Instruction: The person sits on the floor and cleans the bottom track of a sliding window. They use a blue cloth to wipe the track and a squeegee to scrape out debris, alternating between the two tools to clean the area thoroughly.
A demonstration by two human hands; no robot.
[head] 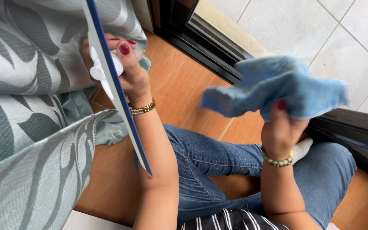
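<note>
Fingers of left hand clamp a stiff, thin blue-edged white panel; right hand pinches a soft, light blue microfibre cloth.

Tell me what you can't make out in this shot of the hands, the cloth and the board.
- Head view: the blue cloth in the right hand is motion-blurred; its folds are unclear.
- The white object in the left hand is half hidden by the flat board.
- The board's top is cut off by the frame edge.
- The curtain hides what lies behind it.
</note>
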